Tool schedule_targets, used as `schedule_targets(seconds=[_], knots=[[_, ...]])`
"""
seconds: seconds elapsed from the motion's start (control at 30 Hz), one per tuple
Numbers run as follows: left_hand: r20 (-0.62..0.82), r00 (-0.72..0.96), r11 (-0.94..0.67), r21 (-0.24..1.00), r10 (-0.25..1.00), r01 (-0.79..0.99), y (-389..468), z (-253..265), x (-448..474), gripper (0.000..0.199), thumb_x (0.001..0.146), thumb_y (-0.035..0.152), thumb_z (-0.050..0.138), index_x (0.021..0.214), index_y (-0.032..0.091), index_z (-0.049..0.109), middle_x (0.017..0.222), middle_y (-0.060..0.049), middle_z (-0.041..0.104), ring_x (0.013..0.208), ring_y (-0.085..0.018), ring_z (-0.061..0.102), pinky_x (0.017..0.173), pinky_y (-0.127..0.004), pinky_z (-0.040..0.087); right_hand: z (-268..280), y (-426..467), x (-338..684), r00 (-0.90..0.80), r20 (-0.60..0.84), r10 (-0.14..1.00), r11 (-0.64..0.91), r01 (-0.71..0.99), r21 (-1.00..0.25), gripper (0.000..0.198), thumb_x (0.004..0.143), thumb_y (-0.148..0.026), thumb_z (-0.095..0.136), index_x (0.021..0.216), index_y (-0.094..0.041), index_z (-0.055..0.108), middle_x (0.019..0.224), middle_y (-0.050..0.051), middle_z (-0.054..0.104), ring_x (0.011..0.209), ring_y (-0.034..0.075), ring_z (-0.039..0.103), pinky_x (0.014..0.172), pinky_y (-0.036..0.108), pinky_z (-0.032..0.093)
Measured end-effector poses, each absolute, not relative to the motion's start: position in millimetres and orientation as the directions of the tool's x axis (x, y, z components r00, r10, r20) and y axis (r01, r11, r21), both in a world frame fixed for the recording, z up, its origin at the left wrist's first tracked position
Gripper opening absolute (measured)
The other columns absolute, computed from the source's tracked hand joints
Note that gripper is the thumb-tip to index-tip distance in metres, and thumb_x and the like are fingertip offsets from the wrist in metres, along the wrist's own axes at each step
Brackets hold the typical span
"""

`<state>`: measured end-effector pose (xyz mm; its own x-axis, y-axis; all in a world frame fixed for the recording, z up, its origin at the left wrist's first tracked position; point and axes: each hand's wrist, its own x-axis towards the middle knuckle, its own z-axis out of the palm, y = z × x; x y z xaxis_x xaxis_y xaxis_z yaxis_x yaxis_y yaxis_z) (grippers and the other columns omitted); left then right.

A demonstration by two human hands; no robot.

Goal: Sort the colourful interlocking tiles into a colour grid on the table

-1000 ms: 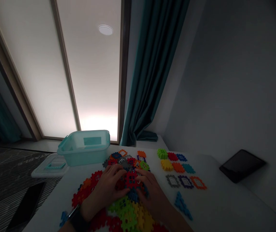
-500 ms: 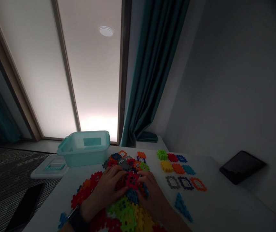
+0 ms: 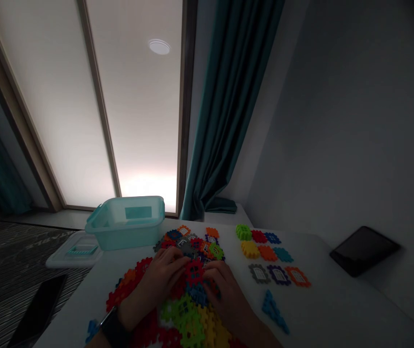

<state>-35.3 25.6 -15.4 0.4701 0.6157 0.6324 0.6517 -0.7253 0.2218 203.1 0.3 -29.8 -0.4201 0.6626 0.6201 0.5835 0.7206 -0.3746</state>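
A red notched plastic building tile point(image 3: 194, 271) with a window-like cutout sits between my two hands, above the pile. My left hand point(image 3: 160, 276), a dark watch point(image 3: 112, 326) on its wrist, grips the tile's left edge with bent fingers. From the other side my right hand point(image 3: 225, 292) has its curled fingers at the tile's right edge. Beneath them lie blue tiles point(image 3: 197, 294), green tiles point(image 3: 188, 321) and yellow tiles point(image 3: 212, 328). More red tiles point(image 3: 129, 287) spread out left of my left hand. My palms hide part of the pile.
A teal plastic bin point(image 3: 127, 237) stands at the back left, its lid point(image 3: 74, 250) beside it. Rows of sorted tiles point(image 3: 259, 274) lie on the right of the white table point(image 3: 322, 309). Nearby is a blue triangular piece point(image 3: 275, 311). A black tablet-like object point(image 3: 364, 250) rests far right.
The red tile has shifted slightly left and turned so its face shows more squarely. My right fingers have curled in and moved a little; my left hand is nearly still.
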Motion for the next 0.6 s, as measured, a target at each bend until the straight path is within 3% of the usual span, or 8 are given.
schedule_targets(seconds=[0.17, 0.33, 0.5, 0.6], knots=[[0.651, 0.490, -0.751, 0.193, 0.580, 0.631, 24.8, -12.5, -37.0, 0.030, 0.109, 0.025, 0.041, 0.119, 0.022, 0.070, 0.102, -0.009, 0.064, 0.090, -0.023, 0.060, 0.077, -0.036, 0.053, -31.0, 1.3, 206.2, -0.472, 0.599, 0.647, 0.735, 0.595, -0.326, 0.019, 0.098, -0.009, 0.052, 0.105, -0.026, 0.055, 0.126, 0.008, 0.064, 0.117, 0.025, 0.063, 0.097, 0.042, 0.056], [0.645, 0.490, -0.738, 0.175, 0.586, 0.652, 25.4, -10.8, -36.6, 0.029, 0.108, 0.025, 0.041, 0.115, 0.021, 0.069, 0.100, -0.008, 0.064, 0.089, -0.024, 0.061, 0.078, -0.037, 0.052, -28.6, 4.0, 207.8, -0.507, 0.607, 0.612, 0.760, 0.589, -0.274, 0.018, 0.099, -0.010, 0.053, 0.107, -0.025, 0.057, 0.119, 0.008, 0.068, 0.110, 0.026, 0.066, 0.092, 0.043, 0.057], [0.617, 0.453, -0.703, 0.243, 0.644, 0.668, 24.0, -8.3, -35.8, 0.019, 0.102, 0.020, 0.050, 0.104, 0.021, 0.068, 0.100, -0.007, 0.066, 0.091, -0.024, 0.063, 0.081, -0.038, 0.051, -25.2, 4.3, 207.3, -0.469, 0.635, 0.614, 0.748, 0.602, -0.279, 0.023, 0.097, -0.010, 0.052, 0.112, -0.026, 0.057, 0.117, 0.009, 0.069, 0.108, 0.027, 0.067, 0.088, 0.043, 0.058], [0.589, 0.444, -0.692, 0.297, 0.675, 0.658, 18.5, -5.8, -35.6, 0.023, 0.095, 0.015, 0.056, 0.115, 0.023, 0.066, 0.108, -0.008, 0.066, 0.098, -0.026, 0.064, 0.087, -0.040, 0.052, -25.5, 4.0, 207.5, -0.420, 0.653, 0.630, 0.730, 0.608, -0.313, 0.023, 0.096, -0.010, 0.051, 0.112, -0.026, 0.057, 0.116, 0.009, 0.068, 0.108, 0.026, 0.067, 0.089, 0.043, 0.059]])
